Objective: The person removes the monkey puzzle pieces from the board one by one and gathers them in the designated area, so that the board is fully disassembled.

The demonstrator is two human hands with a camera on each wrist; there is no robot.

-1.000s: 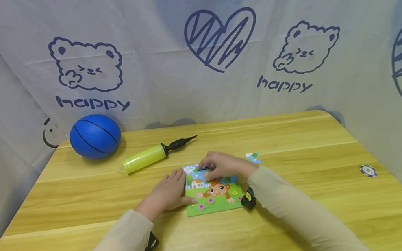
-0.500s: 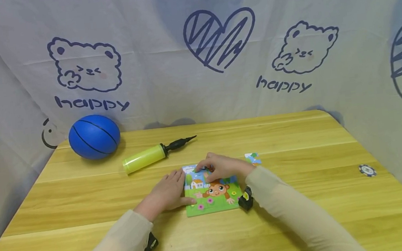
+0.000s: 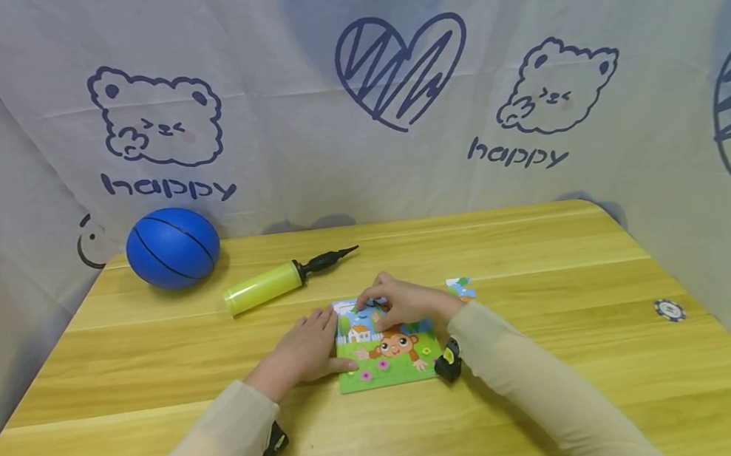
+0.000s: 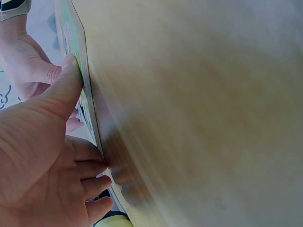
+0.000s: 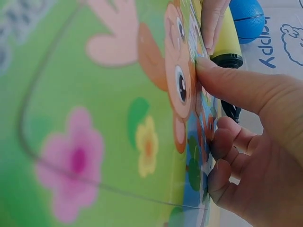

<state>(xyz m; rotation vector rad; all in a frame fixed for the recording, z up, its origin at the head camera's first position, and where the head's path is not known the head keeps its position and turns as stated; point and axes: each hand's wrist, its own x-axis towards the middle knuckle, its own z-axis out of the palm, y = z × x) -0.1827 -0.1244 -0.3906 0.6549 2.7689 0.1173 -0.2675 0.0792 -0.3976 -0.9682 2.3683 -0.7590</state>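
Observation:
A flat jigsaw puzzle point(image 3: 387, 374) with a cartoon monkey, a house and flowers lies on the table before me. My left hand point(image 3: 307, 345) rests at its left edge, thumb on the face and fingers along the side; the left wrist view shows the thumb point(image 4: 71, 80) on the board's rim. Over the upper part of the puzzle, my right hand point(image 3: 403, 302) has thumb and fingers bent onto a puzzle piece point(image 3: 368, 317), partly hidden by the hand. In the right wrist view the right thumb point(image 5: 227, 80) and curled fingers touch the picture. A loose puzzle piece point(image 3: 460, 287) lies behind the right wrist.
A yellow hand pump point(image 3: 265, 289) with a black nozzle lies behind the puzzle. At the back left sits a blue ball point(image 3: 173, 248). A poker chip point(image 3: 670, 310) lies far right on the wooden table point(image 3: 551, 342). A printed cloth point(image 3: 300, 116) hangs behind.
My right hand has shifted very slightly left over the upper part of the puzzle, its thumb and fingers moving a little. My left hand has stayed at the left edge.

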